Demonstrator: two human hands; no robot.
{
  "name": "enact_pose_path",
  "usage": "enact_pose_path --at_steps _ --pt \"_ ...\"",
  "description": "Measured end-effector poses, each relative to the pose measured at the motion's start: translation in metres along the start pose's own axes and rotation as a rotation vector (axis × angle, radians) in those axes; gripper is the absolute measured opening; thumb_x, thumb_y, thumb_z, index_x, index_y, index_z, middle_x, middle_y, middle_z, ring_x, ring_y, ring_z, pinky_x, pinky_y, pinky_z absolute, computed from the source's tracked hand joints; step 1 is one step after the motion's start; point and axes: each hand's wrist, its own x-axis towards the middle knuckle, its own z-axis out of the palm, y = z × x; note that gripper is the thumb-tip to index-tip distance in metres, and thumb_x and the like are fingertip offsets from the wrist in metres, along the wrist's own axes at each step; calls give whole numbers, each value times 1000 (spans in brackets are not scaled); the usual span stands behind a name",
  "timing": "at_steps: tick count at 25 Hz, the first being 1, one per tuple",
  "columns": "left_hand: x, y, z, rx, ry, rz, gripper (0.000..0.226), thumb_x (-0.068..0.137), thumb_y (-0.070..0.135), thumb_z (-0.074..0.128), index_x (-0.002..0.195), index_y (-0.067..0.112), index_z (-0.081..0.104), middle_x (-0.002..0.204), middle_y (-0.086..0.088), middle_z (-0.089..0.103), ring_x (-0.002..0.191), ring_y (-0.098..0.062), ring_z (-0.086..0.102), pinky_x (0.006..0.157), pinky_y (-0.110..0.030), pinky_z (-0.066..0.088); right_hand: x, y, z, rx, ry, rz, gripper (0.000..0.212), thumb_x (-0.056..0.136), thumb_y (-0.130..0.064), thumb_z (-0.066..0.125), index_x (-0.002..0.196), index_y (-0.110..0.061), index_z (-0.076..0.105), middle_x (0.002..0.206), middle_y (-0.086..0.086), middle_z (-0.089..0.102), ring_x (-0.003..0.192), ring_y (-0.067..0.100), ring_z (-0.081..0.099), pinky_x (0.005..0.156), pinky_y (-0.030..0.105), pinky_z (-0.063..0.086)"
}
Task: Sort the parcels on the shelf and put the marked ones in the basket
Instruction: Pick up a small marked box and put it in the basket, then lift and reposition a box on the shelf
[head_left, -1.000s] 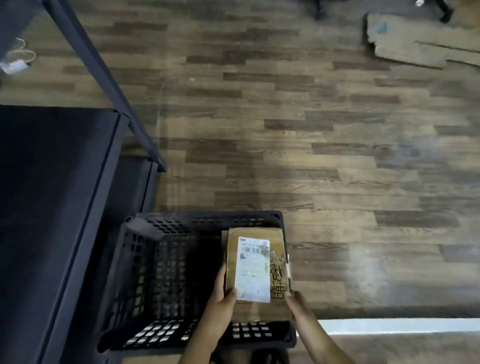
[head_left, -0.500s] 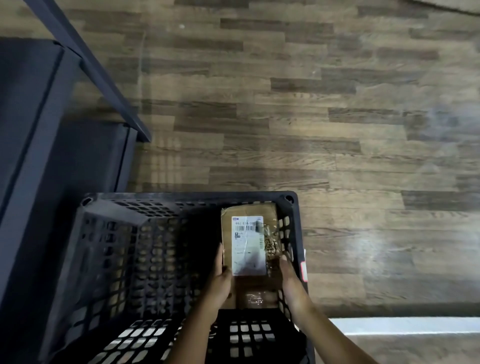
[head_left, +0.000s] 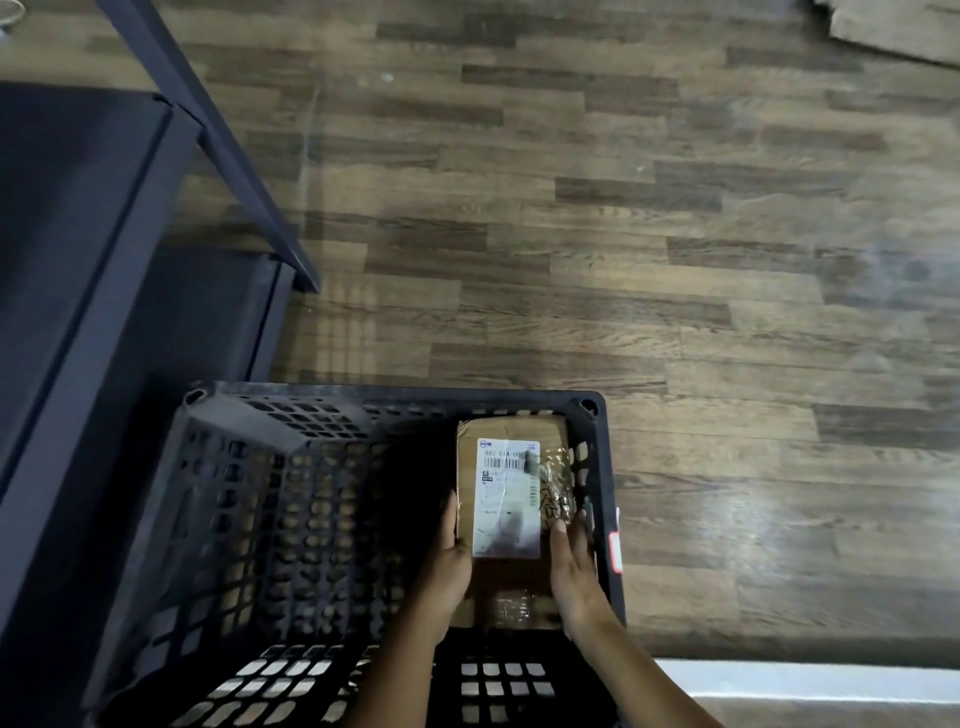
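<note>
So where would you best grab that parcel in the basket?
By its long edges, from above at the near end, as the left hand and right hand do. The parcel is flat, label up, tucked into the far right corner of the basket, so its far end is hemmed in.

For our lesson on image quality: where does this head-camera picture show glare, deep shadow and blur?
Head view: glare sheens the wood floor at right. Head view: the basket is nearly black inside, left of the parcel. Head view: the lower print on the label is smeared and barely readable.
</note>
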Motion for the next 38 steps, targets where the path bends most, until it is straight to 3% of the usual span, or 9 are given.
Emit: enact_pose_path --at_steps 3,6,9,12,17,24,27,32,38 --pt "-3 15 -3 -35 -3 -3 59 99 26 44 149 38 16 152 1 36 135 -21 41 113 -43 31 -7 2 -2 -71 8 -24 57 101 -43 20 151 -19 6 160 2 7 147 19 7 116 30 7" --pt "-29 39 -11 89 105 90 54 100 27 40 150 30 20 156 -1 28 140 -19 32 111 -32 28 -32 -14 -3 -219 39 -154 51 103 -33 20 149 -11 15 160 5 7 147 15 3 113 20 1" --pt "-72 69 -23 322 219 168 51 99 35 37 148 34 23 161 -2 12 147 -22 13 119 -44 16 -64 -56 -1 -337 155 -268 54 102 -39 22 151 -19 12 160 0 8 147 13 2 117 30 1" --pt "-134 116 -43 667 300 247 55 96 52 28 148 44 11 161 4 -2 148 -21 -5 118 -54 6 -116 -114 0 -775 220 -429 56 98 -49 14 151 -32 1 160 -7 -1 147 15 -7 117 38 -6" --pt "-260 197 -91 927 455 319 59 94 60 22 148 45 6 162 2 0 148 -26 -2 117 -51 2 -226 -213 5 -1074 196 -603 60 95 -58 10 149 -36 -4 160 -10 -7 146 17 -13 116 45 -8" --pt "-460 265 -154 668 611 315 57 97 55 22 150 40 8 162 0 -2 148 -22 -6 120 -41 5 -399 -327 54 -1190 155 -896 67 92 -63 5 150 -32 -5 159 -10 -10 147 17 -13 118 48 -5" --pt "-549 264 -194 535 795 300 57 97 55 18 150 39 8 161 0 -1 148 -20 -7 121 -39 4 -479 -360 91 -1213 86 -1083 81 81 -72 -6 150 -29 -6 159 -10 -11 146 17 -13 116 50 -5" --pt "-664 200 -264 385 1087 175 55 97 53 16 150 38 14 161 2 3 149 -25 0 121 -42 7 -590 -361 163 -1273 -117 -1364 101 67 -78 -15 151 -24 -3 160 -4 -10 147 20 -11 115 52 -6" --pt "-741 121 -325 233 1261 45 54 98 52 17 150 37 13 161 2 1 148 -26 0 119 -45 9 -666 -335 244 -1439 -219 -1613 95 78 -81 4 151 -21 -5 160 -1 -12 146 21 -16 114 52 -10"
